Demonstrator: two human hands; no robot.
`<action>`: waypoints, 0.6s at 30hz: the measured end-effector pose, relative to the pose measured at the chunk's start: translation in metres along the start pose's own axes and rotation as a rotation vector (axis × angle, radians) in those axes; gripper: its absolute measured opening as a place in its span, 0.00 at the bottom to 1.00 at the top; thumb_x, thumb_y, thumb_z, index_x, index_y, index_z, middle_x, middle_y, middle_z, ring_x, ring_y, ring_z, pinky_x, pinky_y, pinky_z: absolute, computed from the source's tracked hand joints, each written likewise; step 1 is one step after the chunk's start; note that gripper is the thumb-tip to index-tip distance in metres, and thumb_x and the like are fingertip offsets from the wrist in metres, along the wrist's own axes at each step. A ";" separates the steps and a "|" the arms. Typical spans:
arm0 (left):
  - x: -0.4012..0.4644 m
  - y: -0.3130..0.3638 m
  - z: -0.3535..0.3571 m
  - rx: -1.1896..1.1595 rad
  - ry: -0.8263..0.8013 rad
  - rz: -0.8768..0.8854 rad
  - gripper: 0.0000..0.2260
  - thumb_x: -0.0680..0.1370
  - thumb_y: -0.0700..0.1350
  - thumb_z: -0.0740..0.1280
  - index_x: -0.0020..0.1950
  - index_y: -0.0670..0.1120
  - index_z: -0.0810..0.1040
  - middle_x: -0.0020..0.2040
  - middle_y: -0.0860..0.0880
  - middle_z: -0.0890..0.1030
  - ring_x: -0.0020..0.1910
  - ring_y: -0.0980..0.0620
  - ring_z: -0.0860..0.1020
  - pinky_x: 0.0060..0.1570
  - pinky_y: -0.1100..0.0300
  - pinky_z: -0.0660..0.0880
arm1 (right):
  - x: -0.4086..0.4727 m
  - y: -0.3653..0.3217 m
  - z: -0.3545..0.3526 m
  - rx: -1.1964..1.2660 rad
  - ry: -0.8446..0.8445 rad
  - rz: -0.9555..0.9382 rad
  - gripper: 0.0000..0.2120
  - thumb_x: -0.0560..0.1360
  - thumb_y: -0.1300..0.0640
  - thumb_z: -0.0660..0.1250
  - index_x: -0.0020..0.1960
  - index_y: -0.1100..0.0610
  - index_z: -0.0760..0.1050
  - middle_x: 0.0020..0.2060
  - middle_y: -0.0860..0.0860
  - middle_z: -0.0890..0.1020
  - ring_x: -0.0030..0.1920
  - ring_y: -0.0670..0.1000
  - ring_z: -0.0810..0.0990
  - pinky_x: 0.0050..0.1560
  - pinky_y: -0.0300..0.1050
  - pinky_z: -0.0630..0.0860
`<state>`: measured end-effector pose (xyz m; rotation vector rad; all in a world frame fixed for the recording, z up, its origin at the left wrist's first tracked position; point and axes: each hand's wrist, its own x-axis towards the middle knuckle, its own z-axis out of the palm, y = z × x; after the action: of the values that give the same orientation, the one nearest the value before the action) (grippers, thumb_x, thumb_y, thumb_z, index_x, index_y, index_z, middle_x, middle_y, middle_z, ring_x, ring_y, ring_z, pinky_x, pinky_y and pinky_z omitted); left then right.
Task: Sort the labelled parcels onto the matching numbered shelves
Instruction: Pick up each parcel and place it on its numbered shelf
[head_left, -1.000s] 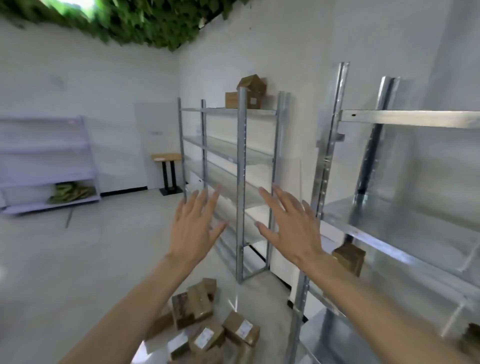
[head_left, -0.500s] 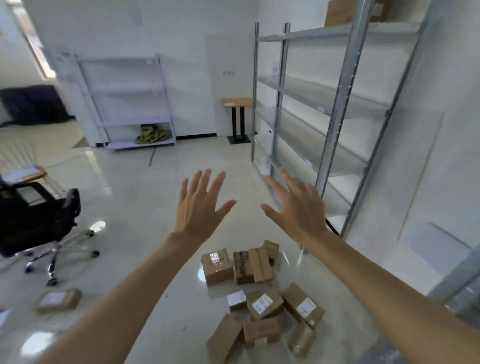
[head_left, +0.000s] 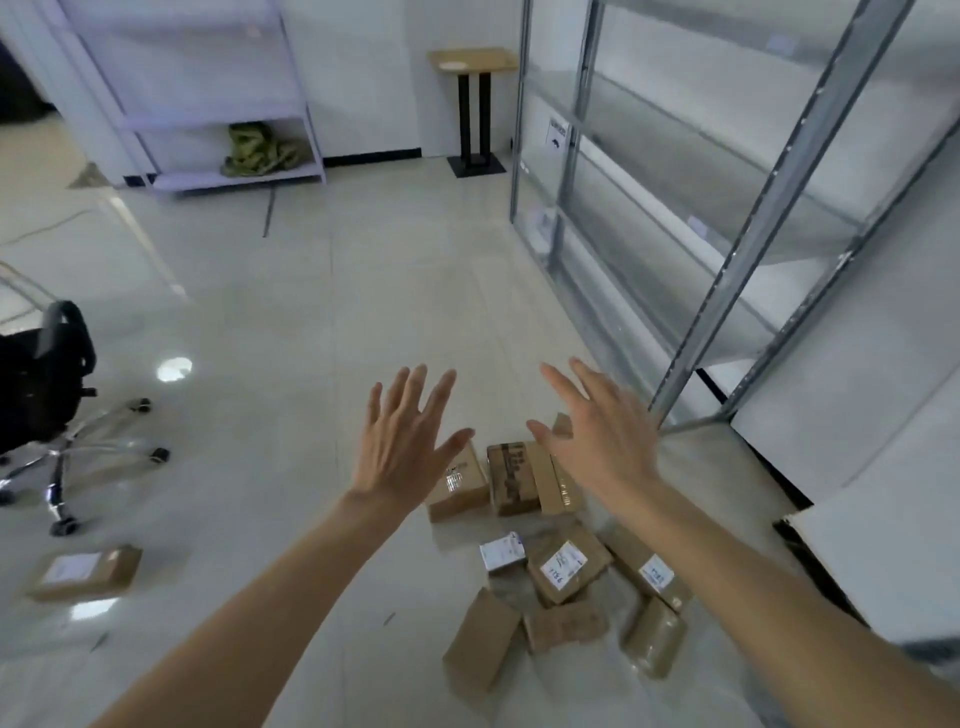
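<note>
Several brown cardboard parcels lie in a loose pile on the pale tiled floor, among them one with a handwritten white label (head_left: 566, 569) and one partly behind my left hand (head_left: 460, 486). My left hand (head_left: 402, 447) and my right hand (head_left: 597, 436) hover above the pile, fingers spread and straight, holding nothing. A grey metal shelf rack (head_left: 675, 171) stands to the right with bare shelves. One more labelled parcel (head_left: 85, 571) lies apart at the far left.
A black swivel chair (head_left: 47, 395) stands at the left. A pale purple shelf unit (head_left: 208, 98) with a green bundle stands against the back wall, beside a small wooden stand (head_left: 472, 104). Open floor lies between.
My view has swung left and down from the racks to the floor. The parcel pile now sits under my hands, which stay spread and empty.
</note>
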<state>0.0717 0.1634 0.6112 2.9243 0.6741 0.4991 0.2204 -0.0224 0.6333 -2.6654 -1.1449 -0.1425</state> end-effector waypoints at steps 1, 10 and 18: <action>0.000 -0.012 0.030 -0.006 -0.033 0.011 0.31 0.80 0.61 0.66 0.79 0.48 0.65 0.76 0.39 0.68 0.76 0.36 0.66 0.74 0.37 0.62 | 0.003 0.002 0.032 0.015 -0.024 0.028 0.36 0.80 0.32 0.61 0.83 0.43 0.57 0.82 0.51 0.62 0.79 0.54 0.64 0.77 0.60 0.64; -0.082 -0.080 0.327 -0.045 -0.407 0.028 0.32 0.79 0.64 0.62 0.80 0.51 0.62 0.77 0.42 0.67 0.76 0.39 0.65 0.75 0.38 0.62 | -0.070 0.041 0.354 0.152 -0.287 0.239 0.32 0.73 0.36 0.72 0.73 0.48 0.75 0.63 0.52 0.81 0.56 0.59 0.82 0.48 0.54 0.80; -0.195 -0.116 0.564 0.015 -0.666 0.005 0.33 0.80 0.63 0.63 0.81 0.53 0.58 0.79 0.42 0.64 0.78 0.40 0.63 0.77 0.40 0.58 | -0.173 0.059 0.602 0.271 -0.565 0.452 0.33 0.79 0.36 0.66 0.80 0.44 0.60 0.74 0.46 0.72 0.72 0.53 0.71 0.63 0.51 0.75</action>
<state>0.0490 0.1682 0.0034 2.8235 0.5637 -0.4713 0.1423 -0.0303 0.0087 -2.6922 -0.5828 0.8236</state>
